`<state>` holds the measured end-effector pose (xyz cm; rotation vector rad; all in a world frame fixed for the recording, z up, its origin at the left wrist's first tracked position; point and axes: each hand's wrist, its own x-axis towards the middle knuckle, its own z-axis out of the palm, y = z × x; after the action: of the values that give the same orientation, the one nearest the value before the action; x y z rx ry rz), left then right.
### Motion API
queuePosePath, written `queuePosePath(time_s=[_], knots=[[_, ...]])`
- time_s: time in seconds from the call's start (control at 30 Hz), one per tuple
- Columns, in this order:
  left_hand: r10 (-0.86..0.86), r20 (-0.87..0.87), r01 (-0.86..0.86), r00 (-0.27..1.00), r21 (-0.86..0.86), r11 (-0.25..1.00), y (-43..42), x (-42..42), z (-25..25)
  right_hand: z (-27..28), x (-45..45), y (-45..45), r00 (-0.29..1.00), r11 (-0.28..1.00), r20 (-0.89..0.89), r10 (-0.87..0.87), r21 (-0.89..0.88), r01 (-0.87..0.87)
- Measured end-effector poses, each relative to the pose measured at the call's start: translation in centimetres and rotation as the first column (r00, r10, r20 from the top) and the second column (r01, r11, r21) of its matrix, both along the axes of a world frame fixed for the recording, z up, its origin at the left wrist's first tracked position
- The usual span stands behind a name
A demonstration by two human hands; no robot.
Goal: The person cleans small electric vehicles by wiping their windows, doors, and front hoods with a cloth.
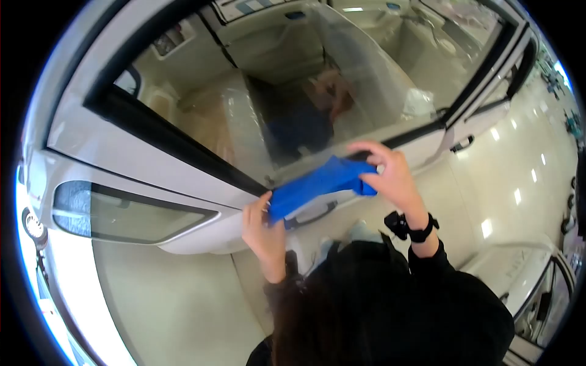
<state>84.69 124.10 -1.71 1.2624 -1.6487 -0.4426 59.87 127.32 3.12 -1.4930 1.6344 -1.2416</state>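
Note:
A blue cloth [320,183] is stretched between my two hands, in front of a white vehicle's side door. My left hand [264,235] pinches its lower left end, close to the dark strip along the window's bottom edge. At the cloth's upper right end, my right hand [390,174] has thumb and fingers closed on it. Behind the cloth is the door's window glass [293,116], with a reflection in it. Just below the cloth sits a door handle [317,211], partly covered by it.
Plastic-covered seats [244,116] show through the glass. A second door handle [463,144] lies further right. Another white vehicle [519,268] stands at lower right on the shiny tiled floor [482,195]. A small rear side window [128,213] is at left.

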Motion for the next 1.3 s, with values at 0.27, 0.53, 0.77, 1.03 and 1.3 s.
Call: queuePosePath(time_s=[0.27, 0.53, 0.77, 1.03, 1.3], knots=[[-0.178, 0.16, 0.184, 0.971, -0.023, 0.983, -0.9, 0.3, 1.1, -2.9, -3.8, 2.6, 0.973, 0.981, -0.134, -0.189, -0.077, 0.18], [-0.257, -0.307, 0.368, 0.916, 0.395, 0.842, 0.5, -1.6, 1.2, -3.4, -7.8, 0.9, 0.905, 0.928, -0.211, -0.37, -0.126, 0.35], [-0.101, -0.442, 0.342, 0.891, 0.511, 0.789, 0.2, -14.3, 3.3, -1.8, -8.4, 2.4, 0.975, 0.977, 0.065, 0.212, -0.048, -0.209], [-0.372, -0.635, 0.626, 0.677, 0.231, 0.744, 0.7, -20.9, 3.3, -3.1, -13.2, 1.0, 0.961, 0.972, 0.15, 0.231, -0.075, -0.222], [-0.153, -0.09, 0.178, 0.984, 0.52, 0.836, 1.5, -19.9, 1.1, -2.7, -17.3, -0.2, 0.895, 0.974, 0.396, 0.208, -0.001, -0.226]])
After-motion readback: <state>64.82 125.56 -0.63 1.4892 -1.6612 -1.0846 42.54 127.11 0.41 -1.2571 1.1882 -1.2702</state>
